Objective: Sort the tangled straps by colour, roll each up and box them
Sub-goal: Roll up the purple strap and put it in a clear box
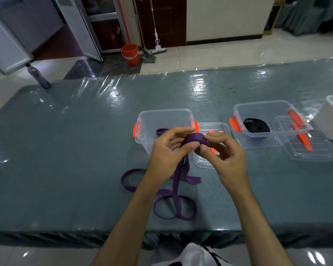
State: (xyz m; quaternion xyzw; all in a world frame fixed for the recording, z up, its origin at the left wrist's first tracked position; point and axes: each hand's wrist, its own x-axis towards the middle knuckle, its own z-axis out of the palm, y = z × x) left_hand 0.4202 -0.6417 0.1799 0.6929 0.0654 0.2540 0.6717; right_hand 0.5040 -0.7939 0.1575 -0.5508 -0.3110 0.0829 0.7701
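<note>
Nearest the camera a white garment (192,254) shows at the bottom edge, and from there two bare forearms reach out over the table (65,150). The left hand (167,150) and right hand (221,150) meet above the near edge of the left box (164,129), both pinching the roll (195,140) of the purple strap (176,191): the left thumb lies against its near face with fingers curled behind, and the right thumb and fingertips grip its right side. The roll sits between the two hands, touching both, about equally near to each. From it the loose strap hangs down and toward the camera, so its long axis runs near to far, then spreads in slack loops on the table just left of the left forearm and between the forearms. A short purple end also shows behind the left fingers, over the left box; whether it lies inside I cannot tell. By my judgement the rolling is only partly done, and the next turns must draw strap up from the near side, so the loops should feed freely without knotting. A clear lid (210,146) lies just right of the left box, under the hands. Well to the right, a second box (265,121) holds a rolled black strap (257,128), its lid (311,146) propped against its right near corner.
</note>
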